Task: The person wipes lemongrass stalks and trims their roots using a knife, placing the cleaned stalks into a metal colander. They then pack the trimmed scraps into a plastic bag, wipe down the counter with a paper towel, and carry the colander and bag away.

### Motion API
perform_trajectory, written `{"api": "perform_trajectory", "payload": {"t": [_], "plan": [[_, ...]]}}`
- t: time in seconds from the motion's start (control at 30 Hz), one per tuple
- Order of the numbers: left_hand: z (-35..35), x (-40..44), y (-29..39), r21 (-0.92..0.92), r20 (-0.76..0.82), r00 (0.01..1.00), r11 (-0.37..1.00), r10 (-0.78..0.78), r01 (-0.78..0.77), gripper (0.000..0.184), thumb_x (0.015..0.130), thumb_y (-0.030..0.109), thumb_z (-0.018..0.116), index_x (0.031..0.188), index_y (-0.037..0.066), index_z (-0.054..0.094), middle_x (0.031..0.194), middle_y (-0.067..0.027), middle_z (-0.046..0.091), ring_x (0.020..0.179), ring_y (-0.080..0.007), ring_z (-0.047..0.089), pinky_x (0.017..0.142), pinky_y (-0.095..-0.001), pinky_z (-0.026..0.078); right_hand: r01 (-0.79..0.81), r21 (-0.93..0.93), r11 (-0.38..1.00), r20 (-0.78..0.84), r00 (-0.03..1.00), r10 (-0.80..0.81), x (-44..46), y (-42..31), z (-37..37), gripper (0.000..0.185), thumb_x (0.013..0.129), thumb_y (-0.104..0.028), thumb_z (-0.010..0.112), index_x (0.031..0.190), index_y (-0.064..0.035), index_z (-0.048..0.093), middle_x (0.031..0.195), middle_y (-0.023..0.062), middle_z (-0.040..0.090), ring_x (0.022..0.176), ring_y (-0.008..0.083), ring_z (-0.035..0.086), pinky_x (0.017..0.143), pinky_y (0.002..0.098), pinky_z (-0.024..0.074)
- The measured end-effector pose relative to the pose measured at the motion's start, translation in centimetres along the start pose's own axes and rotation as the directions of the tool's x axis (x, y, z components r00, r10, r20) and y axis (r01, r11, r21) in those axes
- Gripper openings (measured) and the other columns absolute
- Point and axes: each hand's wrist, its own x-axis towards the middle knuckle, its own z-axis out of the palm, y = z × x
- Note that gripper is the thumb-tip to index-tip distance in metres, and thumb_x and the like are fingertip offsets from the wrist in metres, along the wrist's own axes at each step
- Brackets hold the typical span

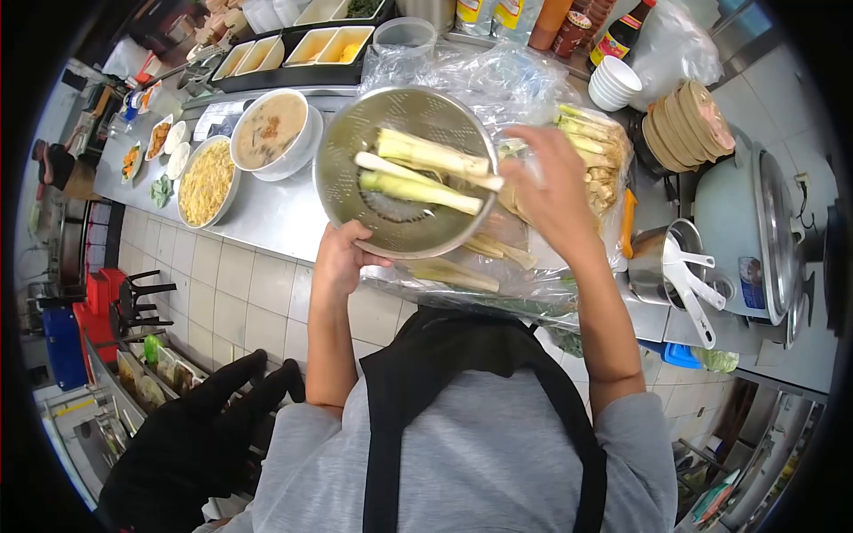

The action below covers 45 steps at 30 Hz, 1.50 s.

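My left hand [346, 258] grips the near-left rim of a metal colander [342, 191], thumb over the edge. Several thick pale green and white vegetable stalks [426, 182] lie inside it; I cannot make out their exact kind. My right hand [555, 182], slightly blurred, is just off the colander's right rim, fingers apart with nothing visible in them. Under it, clear plastic [498, 84] covers the work surface. More trimmed stalks [458, 274] rest there below the colander. Beyond my right hand sits a bunch of stalks with knobbly brownish ends [595, 155].
To the left stand a bowl of creamy soup [269, 131] and a bowl of yellow food [206, 182]. An orange-handled tool [628, 222], a metal pot with white utensils [662, 265] and a large lidded cooker [742, 231] are on the right. Behind me to the left is another person [191, 444].
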Motion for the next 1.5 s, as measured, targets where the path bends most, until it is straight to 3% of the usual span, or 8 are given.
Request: {"api": "perform_trajectory", "payload": {"t": [0.07, 0.23, 0.3, 0.43, 0.7, 0.9, 1.27, 1.5], "plan": [[-0.8, -0.5, 0.1, 0.011, -0.028, 0.998, 0.998, 0.062, -0.062, 0.042, 0.074, 0.01, 0.045, 0.107, -0.014, 0.044, 0.087, -0.0219, 0.061, 0.061, -0.0269, 0.064, 0.044, -0.0287, 0.055, -0.289, 0.078, 0.954, -0.008, 0.957, 0.29, -2.5, 2.7, -0.1, 0.028, 0.077, -0.023, 0.062, 0.097, -0.0051, 0.059, 0.089, 0.0139, 0.057, 0.091, 0.0295, 0.053, 0.084, 0.0419, 0.0396], [-3.0, -1.7, 1.0, -0.011, -0.18, 0.975, 0.991, 0.133, -0.137, 0.041, 0.075, 0.006, 0.042, 0.11, -0.015, 0.041, 0.091, -0.0221, 0.061, 0.064, -0.0267, 0.064, 0.045, -0.0282, 0.056, -0.207, 0.104, 0.973, 0.371, 0.916, 0.155, -11.0, 4.8, 8.3, 0.023, 0.072, -0.014, 0.062, 0.093, -0.0051, 0.06, 0.083, 0.0129, 0.056, 0.087, 0.0296, 0.053, 0.078, 0.0413, 0.041], [-3.6, -2.2, 1.3, -0.021, -0.227, 0.965, 0.99, 0.13, -0.138, 0.039, 0.077, 0.003, 0.04, 0.111, -0.016, 0.04, 0.092, -0.022, 0.061, 0.065, -0.0266, 0.065, 0.046, -0.0274, 0.057, -0.118, -0.153, 0.981, 0.501, 0.847, 0.18, -11.2, 4.8, 9.2, 0.029, 0.068, -0.012, 0.062, 0.096, -0.0069, 0.061, 0.087, 0.0125, 0.056, 0.088, 0.0276, 0.053, 0.076, 0.0409, 0.0409], [-3.9, -2.9, 1.3, 0.011, -0.256, 0.955, 0.989, 0.148, -0.15, 0.038, 0.077, 0.004, 0.039, 0.109, -0.016, 0.041, 0.09, -0.0227, 0.06, 0.062, -0.0267, 0.065, 0.044, -0.0278, 0.056, -0.219, -0.312, 0.925, 0.161, 0.947, 0.278, -8.9, 4.4, 5.3, 0.028, 0.067, -0.005, 0.059, 0.095, -0.0071, 0.061, 0.088, 0.0119, 0.055, 0.089, 0.0297, 0.052, 0.074, 0.0416, 0.0414], [-1.9, -3.7, 0.3, 0.02, -0.205, 0.976, 0.998, 0.067, -0.064, 0.04, 0.074, 0.006, 0.041, 0.107, -0.016, 0.043, 0.088, -0.0221, 0.061, 0.059, -0.0269, 0.064, 0.042, -0.0286, 0.055, -0.337, -0.294, 0.894, 0.329, 0.843, 0.426, -10.6, 9.5, 6.7, 0.032, 0.068, -0.003, 0.056, 0.099, -0.0075, 0.059, 0.092, 0.0142, 0.056, 0.093, 0.0316, 0.052, 0.077, 0.0416, 0.0427], [0.3, -3.6, -1.1, 0.036, -0.079, 0.996, 0.999, -0.029, 0.032, 0.042, 0.072, 0.009, 0.044, 0.108, -0.013, 0.044, 0.084, -0.0209, 0.062, 0.056, -0.0253, 0.063, 0.042, -0.0283, 0.054, -0.286, -0.365, 0.886, 0.021, 0.949, 0.315, -4.8, 16.5, 0.0, 0.048, 0.068, 0.001, 0.057, 0.114, -0.0081, 0.052, 0.106, 0.0154, 0.051, 0.102, 0.0309, 0.048, 0.086, 0.041, 0.0411], [2.7, -3.2, -2.4, 0.079, 0.039, 0.989, 0.987, -0.144, 0.141, 0.045, 0.073, 0.007, 0.043, 0.114, -0.012, 0.04, 0.087, -0.0218, 0.061, 0.057, -0.0255, 0.063, 0.041, -0.0281, 0.053, -0.084, -0.76, 0.645, 0.314, 0.821, 0.477, -0.1, 21.5, 2.5, 0.078, 0.059, -0.007, 0.071, 0.128, -0.0059, 0.036, 0.123, 0.0158, 0.041, 0.109, 0.0269, 0.045, 0.084, 0.0386, 0.044], [3.6, -1.7, -3.5, 0.071, 0.042, 0.989, 0.988, -0.141, 0.138, 0.04, 0.073, 0.007, 0.043, 0.107, -0.014, 0.046, 0.081, -0.0204, 0.062, 0.057, -0.0251, 0.063, 0.042, -0.0273, 0.054, -0.004, -0.769, 0.639, 0.258, 0.913, 0.316, -1.9, 22.7, 3.4, 0.055, 0.065, -0.006, 0.066, 0.115, -0.009, 0.044, 0.106, 0.0086, 0.049, 0.098, 0.0235, 0.051, 0.071, 0.0342, 0.0493]]}}
